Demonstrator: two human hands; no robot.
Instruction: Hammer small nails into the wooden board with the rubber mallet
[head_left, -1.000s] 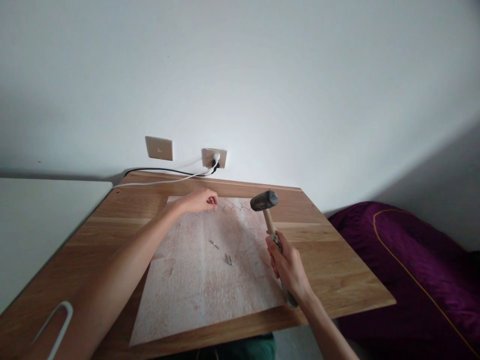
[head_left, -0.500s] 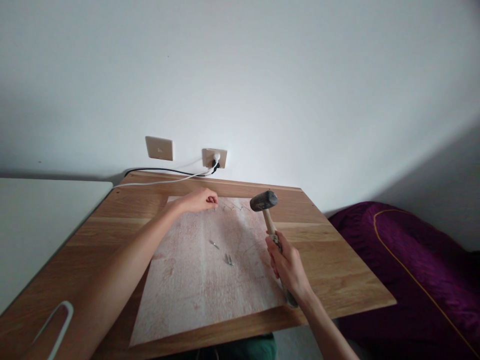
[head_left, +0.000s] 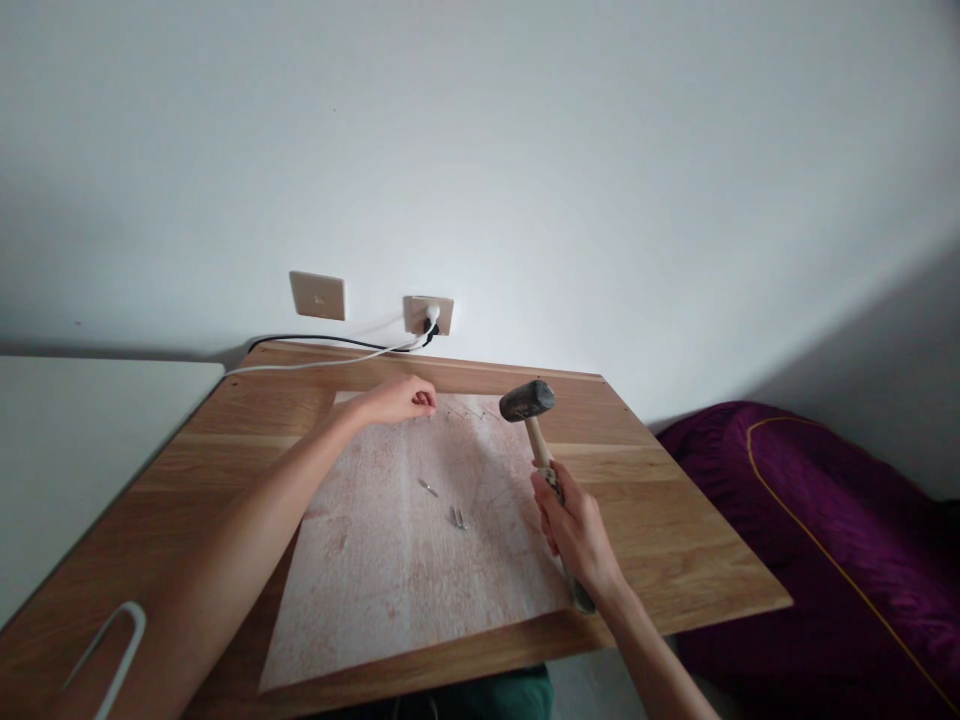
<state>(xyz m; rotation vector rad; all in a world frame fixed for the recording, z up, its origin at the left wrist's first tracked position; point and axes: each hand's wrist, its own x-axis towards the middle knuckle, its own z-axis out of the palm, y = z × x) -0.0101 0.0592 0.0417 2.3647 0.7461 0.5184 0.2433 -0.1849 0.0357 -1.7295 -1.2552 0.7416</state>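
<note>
My right hand point(head_left: 574, 525) is wrapped round the wooden handle of a mallet with a dark head point(head_left: 528, 401). The head is raised over the right side of a pale, whitish-brown sheet point(head_left: 360, 570). At the sheet's far edge my left hand point(head_left: 405, 399) is closed, its fingertips pinched low near the surface; whatever they hold is too small to make out. Several thin metal pieces, like nails point(head_left: 469, 411), stand or lie along the far edge beside it. Nearer me lie a loose slim metal piece point(head_left: 428, 488) and a small group of similar pieces point(head_left: 458, 518).
The sheet rests on a wooden table point(head_left: 675, 540) against a white wall. A white cable point(head_left: 322, 363) and a black one run along the back to a wall socket point(head_left: 442, 316). On the right is a purple cushioned thing point(head_left: 817, 530); a white surface point(head_left: 90, 440) adjoins on the left.
Almost nothing differs. Both hands and the mallet stay in the same places, with only a tiny shift of the view.
</note>
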